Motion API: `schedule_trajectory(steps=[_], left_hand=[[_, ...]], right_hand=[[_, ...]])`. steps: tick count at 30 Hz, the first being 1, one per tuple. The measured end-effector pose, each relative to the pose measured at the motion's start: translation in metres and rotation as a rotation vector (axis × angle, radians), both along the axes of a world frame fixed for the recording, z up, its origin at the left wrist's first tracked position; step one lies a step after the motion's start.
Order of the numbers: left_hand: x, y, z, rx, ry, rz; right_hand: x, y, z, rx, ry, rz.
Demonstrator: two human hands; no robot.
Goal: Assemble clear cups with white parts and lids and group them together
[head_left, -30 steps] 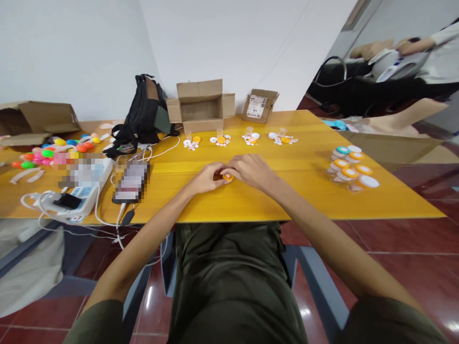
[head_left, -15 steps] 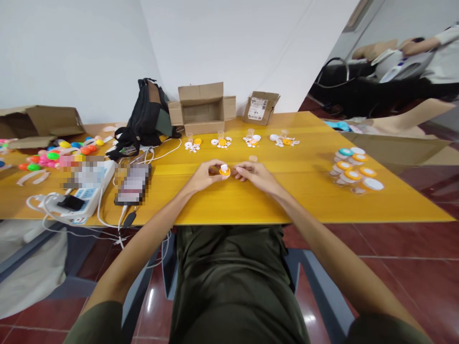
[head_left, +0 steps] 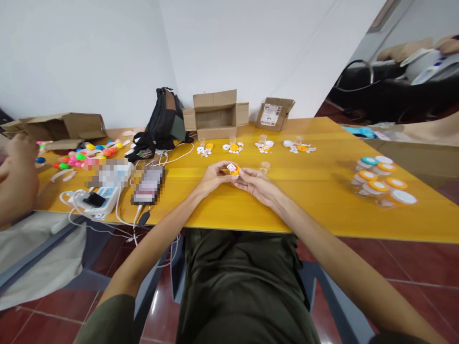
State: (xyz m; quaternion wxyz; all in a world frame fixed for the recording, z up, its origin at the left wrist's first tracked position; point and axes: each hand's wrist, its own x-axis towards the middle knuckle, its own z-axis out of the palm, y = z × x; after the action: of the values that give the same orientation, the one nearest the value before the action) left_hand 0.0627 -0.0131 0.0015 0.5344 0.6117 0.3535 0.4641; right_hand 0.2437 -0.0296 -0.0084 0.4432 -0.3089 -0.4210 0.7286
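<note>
Left hand: the person's left hand [head_left: 216, 177] is partly curled, thumb and fingers closed on the near and left sides of a small orange lid.
Right hand: the right hand [head_left: 260, 186] meets it from the other side, thumb and fingertips pinching the lid's right edge, the other fingers loosely bent.
Orange lid: the orange lid [head_left: 235, 172] is between the two hands, in front of the person; small white pieces [head_left: 232, 167] show on it, too small to make out singly.
Clear cup: a small clear cup [head_left: 264, 166] is on the yellow table [head_left: 315, 191], just beyond the right hand.
Back row: four groups of white and orange parts [head_left: 233, 147] lie well apart from the hands, each with a clear cup.
Lidded jars: seven clear jars [head_left: 380, 179] cluster at the right, with four orange lids, two white and one teal.
Boxes: an open cardboard box [head_left: 217, 133] and a smaller labelled box [head_left: 274, 114] stand behind the groups.
Left side: a black backpack [head_left: 159, 122], a phone [head_left: 148, 185], a white power strip [head_left: 107, 196] and coloured plastic balls [head_left: 81, 156].
Co-worker: another person's arm [head_left: 17, 181] enters at the far left.
</note>
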Motion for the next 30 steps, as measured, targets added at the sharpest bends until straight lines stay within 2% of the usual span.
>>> schedule_trajectory(steps=[9, 18, 23, 26, 30], left_hand=[[-0.001, -0.003, 0.004, -0.024, -0.016, -0.016], [0.001, -0.004, 0.006, -0.085, -0.054, -0.103], [0.001, -0.004, 0.005, -0.042, -0.024, -0.117], [0.001, -0.001, 0.003, 0.033, 0.072, -0.054], [0.004, 0.001, -0.001, 0.095, 0.213, -0.020]], right_hand=[[0.000, -0.001, 0.001, 0.054, -0.119, -0.026], [-0.002, -0.005, 0.004, 0.135, -0.205, -0.057], [-0.005, -0.008, 0.008, 0.212, -0.300, -0.070], [0.003, -0.011, 0.007, 0.367, -0.525, -0.205], [0.028, -0.014, 0.009, 0.694, -0.885, -0.557]])
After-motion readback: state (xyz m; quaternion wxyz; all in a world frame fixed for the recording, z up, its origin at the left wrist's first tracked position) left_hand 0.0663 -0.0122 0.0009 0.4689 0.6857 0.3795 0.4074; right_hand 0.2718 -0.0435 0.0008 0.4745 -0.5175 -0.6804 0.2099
